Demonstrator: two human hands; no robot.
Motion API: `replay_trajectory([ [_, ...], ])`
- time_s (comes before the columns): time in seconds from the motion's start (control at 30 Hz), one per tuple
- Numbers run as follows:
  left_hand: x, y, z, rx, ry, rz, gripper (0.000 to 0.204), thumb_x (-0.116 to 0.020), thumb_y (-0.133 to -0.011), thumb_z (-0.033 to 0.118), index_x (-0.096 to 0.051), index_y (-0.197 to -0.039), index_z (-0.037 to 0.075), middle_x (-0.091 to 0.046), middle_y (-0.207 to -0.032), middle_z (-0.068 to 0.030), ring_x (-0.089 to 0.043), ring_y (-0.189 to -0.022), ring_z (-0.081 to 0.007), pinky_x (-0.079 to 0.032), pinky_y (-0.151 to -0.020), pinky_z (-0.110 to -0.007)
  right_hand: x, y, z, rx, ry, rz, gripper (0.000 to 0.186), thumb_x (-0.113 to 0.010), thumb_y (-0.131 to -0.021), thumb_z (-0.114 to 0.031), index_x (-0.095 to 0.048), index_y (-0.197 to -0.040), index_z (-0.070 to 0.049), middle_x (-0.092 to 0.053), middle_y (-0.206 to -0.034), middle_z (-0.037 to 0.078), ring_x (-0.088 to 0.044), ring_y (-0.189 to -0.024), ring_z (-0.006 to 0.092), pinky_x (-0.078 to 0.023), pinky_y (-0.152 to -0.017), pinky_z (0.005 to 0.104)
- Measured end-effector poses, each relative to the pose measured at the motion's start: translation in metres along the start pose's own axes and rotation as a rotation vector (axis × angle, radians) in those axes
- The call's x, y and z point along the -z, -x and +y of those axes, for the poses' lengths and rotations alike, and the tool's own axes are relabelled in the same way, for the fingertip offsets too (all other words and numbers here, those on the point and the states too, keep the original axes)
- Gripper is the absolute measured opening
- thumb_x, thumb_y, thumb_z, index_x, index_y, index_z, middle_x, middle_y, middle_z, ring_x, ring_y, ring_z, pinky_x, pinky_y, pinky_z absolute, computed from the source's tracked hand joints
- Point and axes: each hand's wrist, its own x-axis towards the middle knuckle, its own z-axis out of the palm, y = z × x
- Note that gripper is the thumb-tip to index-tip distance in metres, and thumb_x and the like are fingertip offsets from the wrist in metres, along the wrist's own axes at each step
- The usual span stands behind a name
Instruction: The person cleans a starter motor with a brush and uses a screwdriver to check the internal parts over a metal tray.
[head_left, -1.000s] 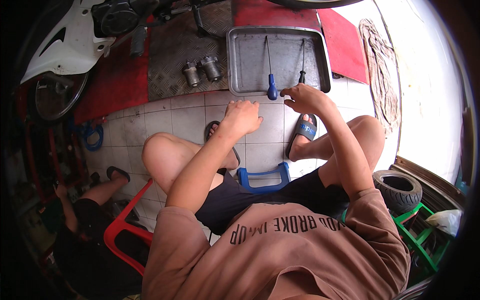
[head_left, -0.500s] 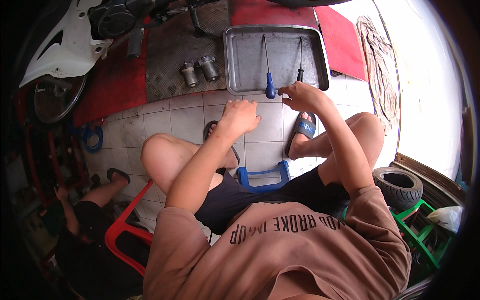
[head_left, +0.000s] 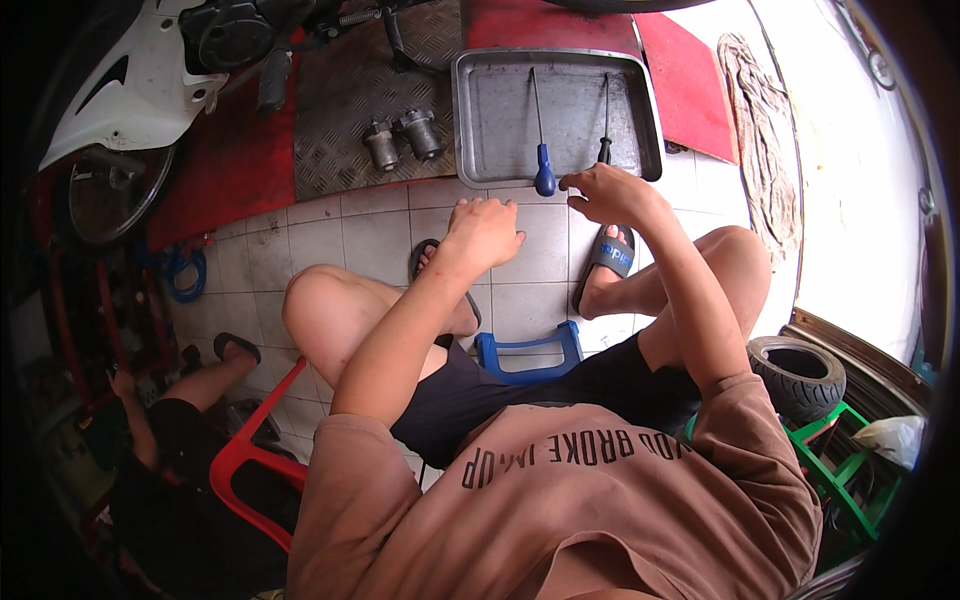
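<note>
My left hand (head_left: 484, 232) hangs over the floor tiles in front of the platform, palm down. Its fingers are loosely bent, the thumb stands apart, and nothing shows in it. My right hand (head_left: 608, 192) is at the near edge of a grey metal tray (head_left: 462, 120), fingers loosely spread and holding nothing visible. Closest to its fingertips is a screwdriver with a blue handle (head_left: 545, 174), which lies across the tray's near rim. A second screwdriver, with a black handle (head_left: 605, 150), lies in the tray just beyond that hand. Left of the tray stand two metal cylindrical parts (head_left: 381, 147) (head_left: 420, 137).
A red platform (head_left: 230, 185) with a chequered metal plate (head_left: 340, 120) holds a white motorcycle (head_left: 130, 95). Between my legs is a blue stool (head_left: 530, 355). A tyre (head_left: 797, 375) sits on a green frame at right. Another person (head_left: 180, 440) is at left beside a red chair (head_left: 235, 460).
The view has shifted very slightly, so the tray and metal parts appear a little further right. Both hands keep nearly the same pose and place.
</note>
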Motion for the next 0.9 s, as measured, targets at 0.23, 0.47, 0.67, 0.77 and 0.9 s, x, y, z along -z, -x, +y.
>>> replay_trajectory([
  [0.23, -0.001, 0.002, -0.002, -0.003, 0.006, 0.0, 0.045, -0.056, -0.089, 0.034, -0.057, -0.119, 0.002, -0.065, -0.103, -0.0207, -0.061, -0.103, -0.0359, -0.044, -0.094, -0.047, -0.003, 0.0, 0.0, 0.03, 0.006, 0.036, 0.034, -0.055, -0.09, -0.024, -0.06, -0.121, -0.013, -0.069, -0.092, 0.018, -0.066, -0.088, 0.0344, -0.051, -0.083, 0.043],
  [0.47, -0.002, 0.0, -0.001, -0.01, 0.002, 0.0, 0.045, -0.057, -0.089, 0.035, -0.056, -0.119, 0.002, -0.064, -0.104, -0.0194, -0.06, -0.105, -0.0346, -0.044, -0.094, -0.046, -0.01, -0.012, 0.005, 0.019, 0.02, 0.002, 0.035, -0.054, -0.09, -0.025, -0.06, -0.123, -0.014, -0.068, -0.093, 0.017, -0.065, -0.09, 0.0337, -0.051, -0.084, 0.0422],
  [0.67, -0.007, 0.002, -0.002, -0.05, 0.065, 0.508, 0.052, -0.057, -0.09, 0.034, -0.05, -0.131, 0.003, -0.048, -0.132, -0.0265, -0.047, -0.124, -0.0384, -0.041, -0.099, -0.044, -0.001, -0.01, -0.005, 0.132, -0.162, 0.203, 0.041, -0.039, -0.099, -0.037, -0.061, -0.118, -0.008, -0.066, -0.097, 0.02, -0.062, -0.095, 0.0367, -0.048, -0.083, 0.0454],
  [0.77, 0.026, -0.004, -0.002, -0.112, 0.617, 0.703, 0.057, -0.05, -0.094, 0.038, -0.041, -0.138, 0.003, -0.035, -0.144, -0.0244, -0.035, -0.134, -0.0364, -0.035, -0.105, -0.045, 0.012, -0.013, 0.0, 0.255, -0.485, 0.54, 0.057, -0.027, -0.102, -0.044, -0.056, -0.122, 0.001, -0.064, -0.095, 0.023, -0.06, -0.093, 0.04, -0.046, -0.083, 0.0441],
  [0.9, 0.048, 0.004, -0.014, -0.324, 1.687, 0.459, 0.073, -0.037, -0.092, 0.053, -0.032, -0.142, 0.001, -0.031, -0.147, -0.0232, -0.028, -0.138, -0.0352, -0.027, -0.109, -0.05, 0.02, -0.011, -0.001, 0.261, -0.617, 0.742, 0.065, -0.018, -0.101, -0.049, -0.051, -0.129, 0.0, -0.062, -0.105, 0.025, -0.058, -0.101, 0.0412, -0.043, -0.089, 0.0434],
])
